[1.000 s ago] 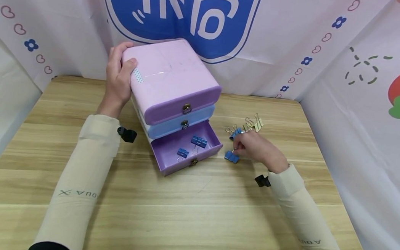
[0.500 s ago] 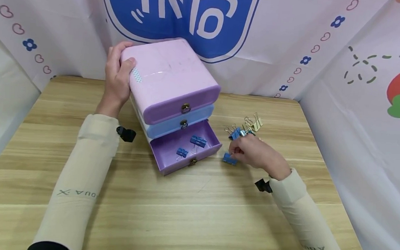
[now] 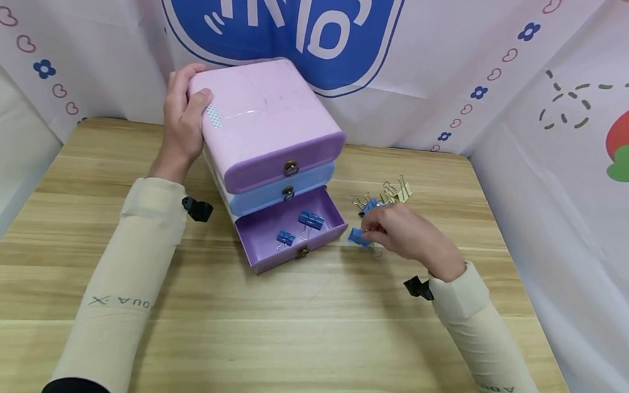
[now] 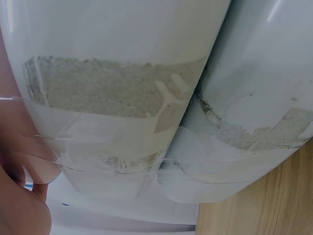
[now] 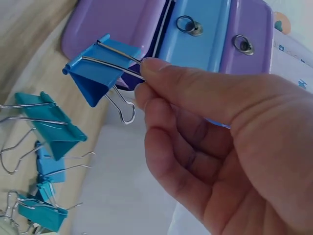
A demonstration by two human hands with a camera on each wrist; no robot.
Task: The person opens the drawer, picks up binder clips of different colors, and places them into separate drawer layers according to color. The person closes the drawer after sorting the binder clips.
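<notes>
My left hand (image 3: 182, 122) grips the back left corner of a pink-topped drawer organizer (image 3: 276, 116), its thumb on the top. In the left wrist view, part of that hand (image 4: 22, 181) shows beside the organizer's whitish, taped side (image 4: 112, 29). The bottom purple drawer (image 3: 260, 247) is pulled out and holds two blue binder clips, a larger one (image 3: 310, 220) and a smaller one (image 3: 285, 238). To its right, my right hand (image 3: 412, 235) pinches a blue binder clip (image 5: 100, 68) by one wire handle, thumb against index finger. The clip is just above the table, by the drawer's corner.
Beyond the right hand lies a cluster of blue (image 3: 369, 207) and gold binder clips (image 3: 403, 192), partly hidden in the head view. The right wrist view shows a teal-looking clip (image 5: 54, 125) among several. A printed cloth (image 3: 408, 76) hangs along the wooden table's (image 3: 283, 351) back edge.
The right hand has raised the binder clip slightly, and the clip has turned. The left hand stays on the organizer, and the open drawer has not moved.
</notes>
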